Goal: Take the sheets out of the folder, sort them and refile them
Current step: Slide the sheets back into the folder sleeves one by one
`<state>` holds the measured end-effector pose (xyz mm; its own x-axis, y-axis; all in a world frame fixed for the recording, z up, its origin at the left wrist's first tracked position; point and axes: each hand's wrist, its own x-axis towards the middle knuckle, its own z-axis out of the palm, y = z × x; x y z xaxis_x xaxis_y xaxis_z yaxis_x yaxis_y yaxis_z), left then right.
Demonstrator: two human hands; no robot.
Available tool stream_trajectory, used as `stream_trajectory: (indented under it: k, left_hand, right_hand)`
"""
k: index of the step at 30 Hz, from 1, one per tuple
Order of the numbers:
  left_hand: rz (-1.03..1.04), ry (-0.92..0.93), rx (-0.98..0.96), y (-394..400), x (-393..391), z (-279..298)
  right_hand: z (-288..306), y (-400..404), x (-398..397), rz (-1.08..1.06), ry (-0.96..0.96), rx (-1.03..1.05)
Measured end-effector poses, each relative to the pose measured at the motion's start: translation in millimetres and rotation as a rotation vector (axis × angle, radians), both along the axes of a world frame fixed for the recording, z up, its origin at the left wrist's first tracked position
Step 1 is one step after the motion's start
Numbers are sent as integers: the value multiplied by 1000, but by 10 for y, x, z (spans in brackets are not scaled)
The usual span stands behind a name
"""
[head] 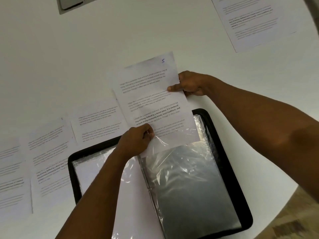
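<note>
A black folder (229,169) lies open on the white table, its clear plastic sleeves (186,178) showing. A printed sheet (151,94) marked "5" at its top corner stands partly inside the top sleeve, its lower end under the plastic. My right hand (188,83) pinches the sheet's right edge, thumb on the front. My left hand (138,138) pinches the sleeve's upper left corner at the sheet's bottom left. A white page shows in the left half of the folder.
Several printed sheets (51,152) lie spread on the table to the left of the folder, one (98,121) just behind it. Another sheet (252,21) lies at the far right. A grey device (72,4) sits at the top edge. The table's rounded edge runs at lower right.
</note>
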<state>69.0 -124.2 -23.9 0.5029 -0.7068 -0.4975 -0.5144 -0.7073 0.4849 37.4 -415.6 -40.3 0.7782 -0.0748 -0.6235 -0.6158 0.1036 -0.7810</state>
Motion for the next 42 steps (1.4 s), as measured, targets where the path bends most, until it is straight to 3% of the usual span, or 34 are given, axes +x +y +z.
stream_trajectory:
  k: [7, 17, 23, 36, 42]
  left_hand:
    - [65, -3, -30, 93, 74, 54]
    - [95, 109, -42, -48, 19, 11]
    - [34, 222, -78, -370, -180, 19]
    - [133, 194, -136, -551, -301, 0]
    - [151, 155, -149, -524, -349, 56]
  right_hand:
    - [109, -236, -46, -45, -26, -30]
    - [78, 91, 35, 177, 19, -81]
    - [79, 2, -38, 49, 9, -110]
    - [142, 32, -210, 339, 186, -92]
    - [218, 66, -228, 610, 324, -259]
